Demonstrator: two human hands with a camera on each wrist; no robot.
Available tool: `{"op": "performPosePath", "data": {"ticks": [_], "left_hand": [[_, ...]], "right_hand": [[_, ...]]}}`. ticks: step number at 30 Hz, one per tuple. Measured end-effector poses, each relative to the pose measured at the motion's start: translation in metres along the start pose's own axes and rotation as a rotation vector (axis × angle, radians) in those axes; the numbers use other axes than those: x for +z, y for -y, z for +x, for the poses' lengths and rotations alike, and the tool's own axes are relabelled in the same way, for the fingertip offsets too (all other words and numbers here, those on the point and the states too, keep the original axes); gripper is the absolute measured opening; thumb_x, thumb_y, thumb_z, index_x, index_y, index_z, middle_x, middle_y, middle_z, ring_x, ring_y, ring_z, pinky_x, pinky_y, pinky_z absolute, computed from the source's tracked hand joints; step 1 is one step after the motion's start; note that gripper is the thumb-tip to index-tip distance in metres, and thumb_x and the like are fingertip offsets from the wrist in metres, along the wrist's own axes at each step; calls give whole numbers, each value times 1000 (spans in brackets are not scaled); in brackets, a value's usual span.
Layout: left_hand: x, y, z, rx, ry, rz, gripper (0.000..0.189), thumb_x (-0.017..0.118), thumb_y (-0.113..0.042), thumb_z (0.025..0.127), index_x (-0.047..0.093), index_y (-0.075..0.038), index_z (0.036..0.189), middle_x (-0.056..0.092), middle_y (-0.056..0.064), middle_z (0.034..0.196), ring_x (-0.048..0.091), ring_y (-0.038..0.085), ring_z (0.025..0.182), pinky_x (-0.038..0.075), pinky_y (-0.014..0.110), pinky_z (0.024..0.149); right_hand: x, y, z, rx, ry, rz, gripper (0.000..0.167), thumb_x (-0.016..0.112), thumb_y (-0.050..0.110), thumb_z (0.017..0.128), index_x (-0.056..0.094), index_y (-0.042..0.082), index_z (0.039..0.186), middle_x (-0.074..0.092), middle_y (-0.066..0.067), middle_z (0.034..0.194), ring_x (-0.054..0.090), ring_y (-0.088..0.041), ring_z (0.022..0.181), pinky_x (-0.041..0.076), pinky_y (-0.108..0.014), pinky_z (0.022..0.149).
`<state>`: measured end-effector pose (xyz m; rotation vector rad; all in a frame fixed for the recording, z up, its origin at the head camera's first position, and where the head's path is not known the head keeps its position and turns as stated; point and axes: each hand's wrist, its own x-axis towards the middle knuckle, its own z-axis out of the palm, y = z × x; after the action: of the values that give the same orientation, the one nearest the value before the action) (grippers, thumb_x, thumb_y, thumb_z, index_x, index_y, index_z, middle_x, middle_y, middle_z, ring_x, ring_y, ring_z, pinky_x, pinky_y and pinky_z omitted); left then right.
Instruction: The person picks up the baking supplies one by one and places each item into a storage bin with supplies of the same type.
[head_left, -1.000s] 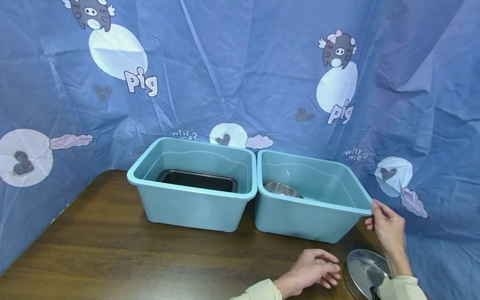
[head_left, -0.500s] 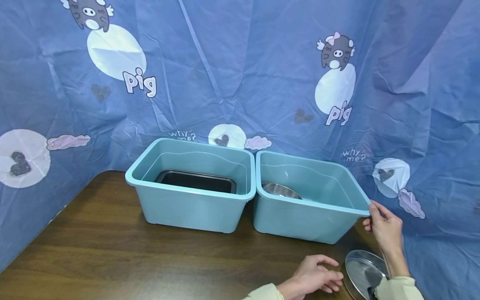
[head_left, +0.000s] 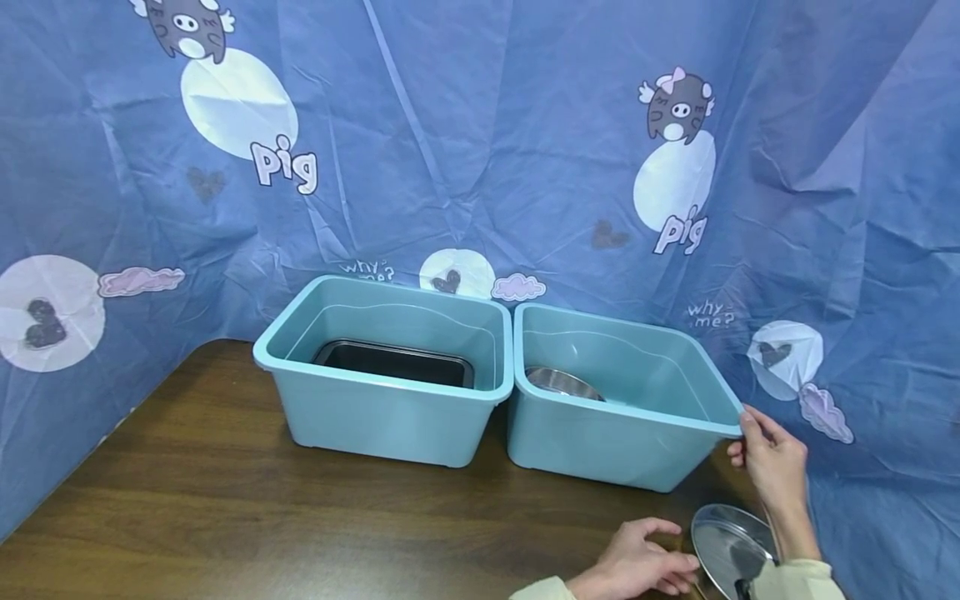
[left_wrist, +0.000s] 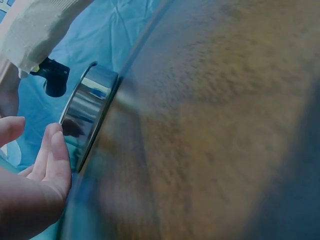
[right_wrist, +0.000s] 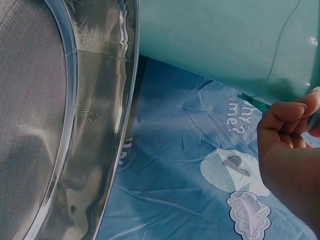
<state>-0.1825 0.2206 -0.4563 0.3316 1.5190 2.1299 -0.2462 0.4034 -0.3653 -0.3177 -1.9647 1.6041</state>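
Note:
My right hand (head_left: pixel 777 467) pinches the near right corner of the right-hand turquoise bin (head_left: pixel 600 446), thumb and fingers at its rim. Beneath that forearm lies a round metal sieve (head_left: pixel 722 546); its fine mesh and shiny steel wall (right_wrist: pixel 100 100) show large in the right wrist view. My left hand (head_left: pixel 637 560) is low over the table beside the sieve, fingers loosely bent and holding nothing. In the left wrist view, the left fingertips (left_wrist: pixel 57 142) come right up to the sieve's side. Inside the right-hand bin a round steel piece (head_left: pixel 562 382) shows partly, the rest hidden by the front wall.
A second turquoise bin (head_left: pixel 375 425) stands against the first on its left, with a black rectangular pan (head_left: pixel 390 362) inside. Both bins are on a brown wooden table (head_left: pixel 300 525). A blue printed cloth (head_left: pixel 465 125) hangs close behind and at the sides.
My left hand has moved right and toward me, up to the sieve's edge. The right hand keeps its hold on the bin's corner. Both bins look unmoved.

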Motion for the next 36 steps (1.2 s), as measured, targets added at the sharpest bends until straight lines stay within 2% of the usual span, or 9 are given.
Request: {"op": "performPosePath", "data": {"ticks": [4,9,12,17,20,24,27,33,36], "left_hand": [[0,3,1,-5,4,-1,28,74,2,92,66,-5,117,75,19,82,71,14,67,60,24,63],[0,6,4,-4,17,-9,34,73,3,92,64,-3,124,75,21,84,73,18,70,60,25,63],[0,7,5,-25,41,-9,40,73,2,93,62,-1,131,75,22,87,72,15,69,60,23,63],[2,6,7,-79,68,-1,44,72,-1,95,60,-4,138,76,18,88,66,7,62,57,18,61],[3,8,8,-52,63,-13,46,72,0,94,59,-2,138,76,20,87,68,10,64,58,19,61],[4,11,9,26,40,-30,48,72,5,92,59,3,138,74,26,85,73,19,70,59,22,60],[6,12,11,55,26,-30,49,72,7,91,58,5,137,73,27,83,73,23,70,59,22,59],[9,13,13,67,35,10,50,72,7,90,57,5,138,73,27,81,75,31,73,60,24,60],[11,12,14,70,33,19,52,72,7,90,56,6,139,73,26,80,75,30,72,60,24,60]], "right_hand": [[-1,-1,1,6,12,14,33,56,11,106,57,-9,132,58,3,51,53,-3,40,44,-15,40],[0,-1,1,27,4,16,30,56,11,106,58,-6,131,58,2,51,52,-3,40,44,-15,40],[-1,-1,0,26,1,10,29,56,11,106,59,-4,130,58,2,51,53,-3,40,44,-15,40],[-2,-2,0,25,0,-2,36,54,10,107,56,-10,136,58,4,51,52,-4,40,44,-15,40],[-2,-2,1,15,11,-6,38,54,10,107,54,-13,138,57,5,51,52,-3,40,44,-14,40],[0,-1,1,9,20,13,36,54,10,107,55,-11,136,58,3,51,53,-3,41,44,-15,40],[1,-1,1,9,19,32,35,55,10,107,55,-11,135,58,1,51,53,-4,41,45,-15,40],[-2,-1,1,-5,22,-5,40,54,11,107,54,-15,138,58,4,51,53,-3,41,45,-15,40],[-3,-2,2,-9,22,-29,41,54,11,107,54,-15,139,57,5,52,52,-3,41,45,-15,41]]}}
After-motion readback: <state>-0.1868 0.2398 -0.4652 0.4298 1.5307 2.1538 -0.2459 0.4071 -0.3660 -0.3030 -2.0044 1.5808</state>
